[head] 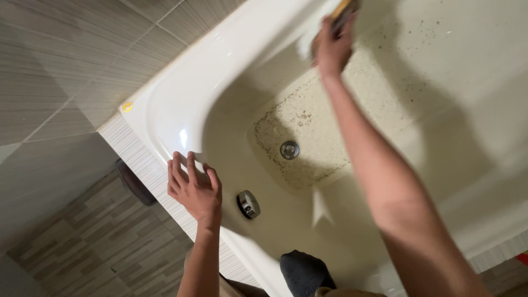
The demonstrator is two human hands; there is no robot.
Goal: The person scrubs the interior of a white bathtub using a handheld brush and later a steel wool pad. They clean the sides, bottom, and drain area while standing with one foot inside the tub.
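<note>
So this is a look straight down into a white bathtub (181, 82), taken from above. The right hand (333, 49) is stretched way out over the far part of the tub, fingers wrapped tight around a sponge (342, 12) with a yellowish top. The sponge sits right at the top edge of the shot, pressed against the tub's inside wall, and it's a bit blurry, so only part of it shows. There's a pale smear on the wall just beside it, could be foam, hard to tell.

The left hand (193, 188) is on the near rim of the tub, fingers spread wide and flat, holding nothing, just resting there.

The tub floor (308, 126) is pretty grimy: brown specks and a dark crusty outline around a rough patch in the middle. The round metal drain (289, 149) sits in that patch. A chrome overflow cap (248, 204) is on the near inside wall, close to the left wrist.

At the bottom there's a foot in a dark sock (303, 272) standing inside the tub. The wall (60, 60) on the left has grey tiles, the floor (93, 242) has brownish patterned ones, and a dark rounded thing (135, 184) pokes out beside the tub's striped side panel.
</note>
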